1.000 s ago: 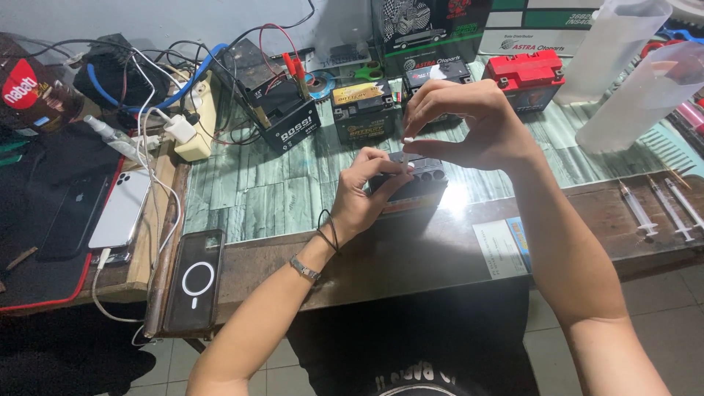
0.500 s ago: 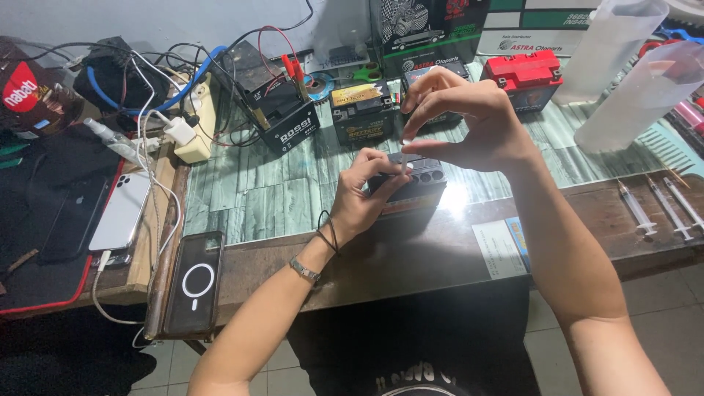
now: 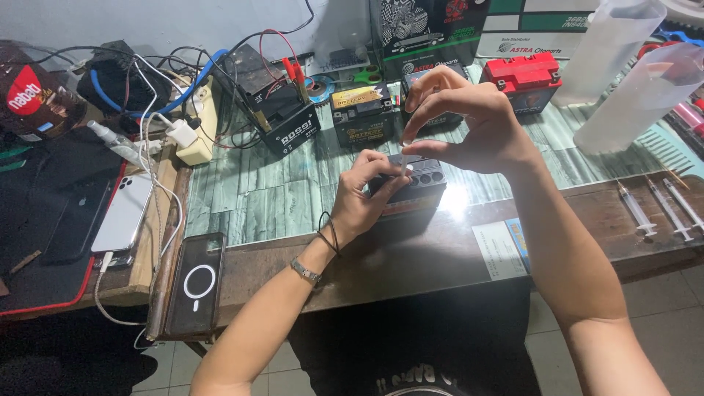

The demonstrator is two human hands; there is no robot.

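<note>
- Right hand [image 3: 469, 121] raised over the small black battery [image 3: 412, 185], thumb and forefinger pinched on the top of a thin white syringe [image 3: 404, 155] held upright, tip down at the battery's top; other fingers curled loosely above.
- Left hand [image 3: 359, 198] wrapped on the battery's near left corner, fingertips pressed against its top edge beside the syringe; a black band and a metal bracelet at the wrist.
- One battery under the hands, on the glass-topped table [image 3: 271, 194] near the front edge, with a row of round fill holes along its top.
- Four more batteries in a line further back: one black with red clips [image 3: 282, 110], one black with a yellow label [image 3: 361, 110], one black partly hidden behind the right hand [image 3: 433, 73], one red [image 3: 526, 75].
- Three spare syringes [image 3: 656, 209] lying side by side on the right.
- Two translucent plastic bottles [image 3: 623, 73] at the far right.
- Two phones on the left: one white [image 3: 121, 213], one dark with a ring on its back [image 3: 192, 282].
- One tangle of cables and plugs [image 3: 158, 110] at the back left.
</note>
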